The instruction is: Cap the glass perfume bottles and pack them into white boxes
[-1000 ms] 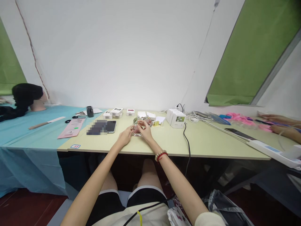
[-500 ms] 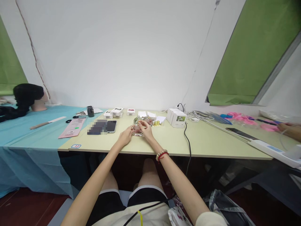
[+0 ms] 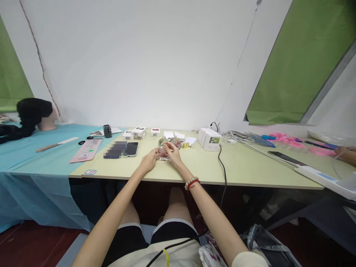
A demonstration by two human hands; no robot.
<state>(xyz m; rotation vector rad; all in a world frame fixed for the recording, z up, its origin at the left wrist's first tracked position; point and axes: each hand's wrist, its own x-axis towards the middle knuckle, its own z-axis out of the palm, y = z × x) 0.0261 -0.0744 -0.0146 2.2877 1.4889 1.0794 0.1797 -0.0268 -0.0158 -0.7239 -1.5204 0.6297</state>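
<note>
so both hands are together over the middle of the pale yellow table (image 3: 250,167), right around a small clear dish (image 3: 164,158) with something pinkish-red in it; the dish sits on the tabletop a bit back from the front edge, between the two hands; the left hand (image 3: 149,160) is at its left side, palm low by the table, fingers curved toward the rim, and honestly I can't tell if they're gripping it or just resting there; the right hand (image 3: 173,154) comes in from the other side with thumb and fingers bunched together above the dish, but whatever might be pinched in the tips is too tiny to make out; there's a beaded bracelet (image 3: 191,183) with a red cord on that wrist; just behind the hands sit a greenish round container (image 3: 161,142) and a reddish round container (image 3: 177,141), with little yellow vials (image 3: 185,146) to their right; farther right is a white box (image 3: 210,142) with a green picture; a phone (image 3: 132,149) lies left of the left hand, well apart from it; over at the far right edge another person's hand (image 3: 346,153) shows near some pink material (image 3: 286,139)
</note>
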